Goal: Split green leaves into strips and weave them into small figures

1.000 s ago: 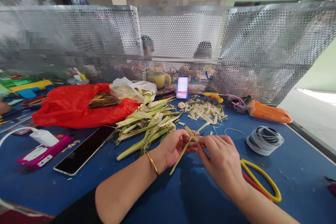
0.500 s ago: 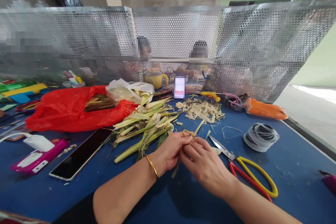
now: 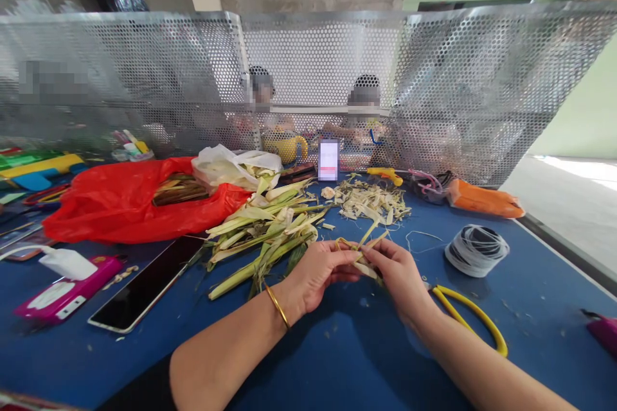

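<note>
Thin strips of corn husk run between my two hands over the blue table. My left hand, with a gold bangle at its wrist, pinches them between thumb and fingers. From the other side my right hand grips the strips with thumb and forefinger, a yellowish end sticking up past its fingertips. Partly under my right forearm lie scissors with yellow handles; their blades are hidden. Beyond my left hand is a pile of green and pale husks. Shredded husk bits are heaped farther back.
A red plastic bag, a dark phone and a magenta power strip lie left. On the right are a spool of whitish cord and an orange packet. A perforated metal screen stands behind, with people beyond it.
My right hand has drawn apart from my left and turned, showing the husk strips between them. My right forearm now covers more of the scissors.
</note>
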### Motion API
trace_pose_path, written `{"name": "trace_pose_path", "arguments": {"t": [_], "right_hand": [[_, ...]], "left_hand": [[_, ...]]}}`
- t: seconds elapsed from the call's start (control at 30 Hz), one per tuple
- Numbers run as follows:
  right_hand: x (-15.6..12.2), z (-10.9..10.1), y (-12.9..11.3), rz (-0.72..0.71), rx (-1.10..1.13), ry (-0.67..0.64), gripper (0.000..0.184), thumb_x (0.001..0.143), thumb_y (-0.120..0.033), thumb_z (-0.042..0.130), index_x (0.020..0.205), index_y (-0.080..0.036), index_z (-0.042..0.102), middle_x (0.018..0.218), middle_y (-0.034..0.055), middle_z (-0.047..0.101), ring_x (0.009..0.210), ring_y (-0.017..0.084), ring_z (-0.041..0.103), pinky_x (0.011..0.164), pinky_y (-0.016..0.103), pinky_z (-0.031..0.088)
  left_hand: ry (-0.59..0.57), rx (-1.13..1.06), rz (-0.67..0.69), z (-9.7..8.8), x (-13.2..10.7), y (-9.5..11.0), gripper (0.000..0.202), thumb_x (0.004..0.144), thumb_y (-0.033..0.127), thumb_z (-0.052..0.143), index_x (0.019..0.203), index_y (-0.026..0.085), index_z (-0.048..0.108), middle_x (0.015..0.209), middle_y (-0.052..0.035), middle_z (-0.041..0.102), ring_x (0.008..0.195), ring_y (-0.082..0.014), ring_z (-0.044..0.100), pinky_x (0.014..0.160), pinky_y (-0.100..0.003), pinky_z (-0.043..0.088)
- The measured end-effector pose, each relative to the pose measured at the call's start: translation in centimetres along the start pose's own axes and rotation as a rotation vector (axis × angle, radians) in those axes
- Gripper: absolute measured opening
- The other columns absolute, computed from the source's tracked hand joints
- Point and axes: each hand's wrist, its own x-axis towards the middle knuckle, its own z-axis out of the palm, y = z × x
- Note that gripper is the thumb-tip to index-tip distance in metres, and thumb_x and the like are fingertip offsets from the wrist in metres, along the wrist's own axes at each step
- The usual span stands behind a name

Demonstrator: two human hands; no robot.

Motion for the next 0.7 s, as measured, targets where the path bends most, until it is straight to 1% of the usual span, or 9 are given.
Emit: {"name": "trace_pose_path", "arguments": {"t": [0.1, 0.2, 0.3, 0.4, 0.5, 0.57, 0.6, 0.63, 0.7], "right_hand": [[-0.1, 0.3, 0.0, 0.037, -0.027, -0.044, 0.037, 0.070, -0.051, 0.067, 0.064, -0.019, 0.050, 0.051, -0.0050, 0.051, 0.043, 0.009, 0.044, 0.041, 0.022, 0.033], [-0.2, 0.2, -0.1, 0.040, -0.143, -0.157, 0.030, 0.078, -0.048, 0.058, 0.073, -0.020, 0.049, 0.057, -0.0045, 0.057, 0.040, 0.010, 0.050, 0.041, 0.022, 0.038], [-0.3, -0.2, -0.4, -0.123, -0.270, -0.244, 0.017, 0.082, -0.036, 0.055, 0.087, -0.020, 0.050, 0.064, -0.0042, 0.062, 0.044, 0.011, 0.055, 0.045, 0.023, 0.043], [-0.5, -0.6, -0.9, -0.281, -0.350, -0.341, 0.013, 0.084, -0.026, 0.050, 0.094, -0.020, 0.056, 0.075, -0.0005, 0.067, 0.057, 0.013, 0.061, 0.056, 0.026, 0.049], [-0.5, -1.0, -1.5, -0.347, -0.389, -0.475, 0.019, 0.086, -0.023, 0.047, 0.090, -0.019, 0.065, 0.086, 0.0037, 0.071, 0.075, 0.017, 0.067, 0.071, 0.030, 0.052], [-0.3, -1.2, -1.8, -0.366, -0.382, -0.528, 0.018, 0.086, -0.025, 0.051, 0.093, -0.020, 0.068, 0.088, 0.0040, 0.073, 0.080, 0.018, 0.067, 0.076, 0.031, 0.052], [-0.2, -1.4, -1.9, -0.375, -0.383, -0.512, 0.017, 0.086, -0.026, 0.054, 0.093, -0.020, 0.068, 0.086, 0.0037, 0.073, 0.079, 0.018, 0.067, 0.075, 0.031, 0.052], [0.0, -1.6, -1.9, -0.394, -0.399, -0.459, 0.016, 0.085, -0.027, 0.056, 0.092, -0.020, 0.069, 0.083, 0.0035, 0.072, 0.077, 0.018, 0.067, 0.073, 0.030, 0.051], [0.3, -1.9, -1.8, -0.496, -0.488, -0.274, 0.015, 0.085, -0.029, 0.056, 0.086, -0.020, 0.069, 0.081, 0.0042, 0.071, 0.076, 0.019, 0.066, 0.071, 0.030, 0.050]], "left_hand": [[0.058, 0.042, 0.028, -0.1, 0.2, -0.3, 0.019, 0.065, 0.014, 0.073, 0.084, 0.011, 0.071, 0.069, -0.0024, 0.066, 0.055, -0.0080, 0.056, 0.050, -0.018, 0.040], [0.116, 0.024, 0.069, -0.5, 0.7, -0.2, 0.020, 0.063, 0.016, 0.073, 0.082, 0.012, 0.070, 0.061, 0.0018, 0.060, 0.047, -0.0048, 0.049, 0.046, -0.018, 0.032], [0.180, 0.008, 0.109, -0.9, 1.1, 0.0, 0.022, 0.059, 0.017, 0.075, 0.079, 0.012, 0.067, 0.057, 0.0038, 0.056, 0.044, -0.0040, 0.044, 0.044, -0.019, 0.027], [0.211, 0.038, 0.125, -1.2, 1.2, 0.2, 0.025, 0.057, 0.016, 0.073, 0.081, 0.012, 0.064, 0.058, 0.0044, 0.056, 0.044, -0.0040, 0.041, 0.045, -0.019, 0.027], [0.213, 0.121, 0.129, -1.2, 1.1, 0.1, 0.027, 0.057, 0.016, 0.071, 0.082, 0.014, 0.063, 0.059, 0.0044, 0.057, 0.046, -0.0048, 0.041, 0.046, -0.019, 0.027], [0.205, 0.180, 0.124, -1.0, 0.9, 0.1, 0.025, 0.058, 0.018, 0.071, 0.082, 0.014, 0.063, 0.057, 0.0046, 0.055, 0.046, -0.0055, 0.041, 0.045, -0.019, 0.026], [0.188, 0.209, 0.123, -0.9, 0.9, 0.1, 0.024, 0.059, 0.020, 0.072, 0.081, 0.014, 0.065, 0.056, 0.0048, 0.054, 0.046, -0.0055, 0.040, 0.045, -0.020, 0.025], [0.166, 0.236, 0.123, -0.8, 0.8, 0.1, 0.023, 0.059, 0.021, 0.072, 0.080, 0.013, 0.066, 0.055, 0.0049, 0.053, 0.046, -0.0054, 0.039, 0.044, -0.020, 0.024], [0.116, 0.279, 0.112, -0.6, 0.6, 0.1, 0.021, 0.060, 0.022, 0.072, 0.078, 0.013, 0.068, 0.055, 0.0043, 0.053, 0.046, -0.0053, 0.037, 0.044, -0.020, 0.023]]}}
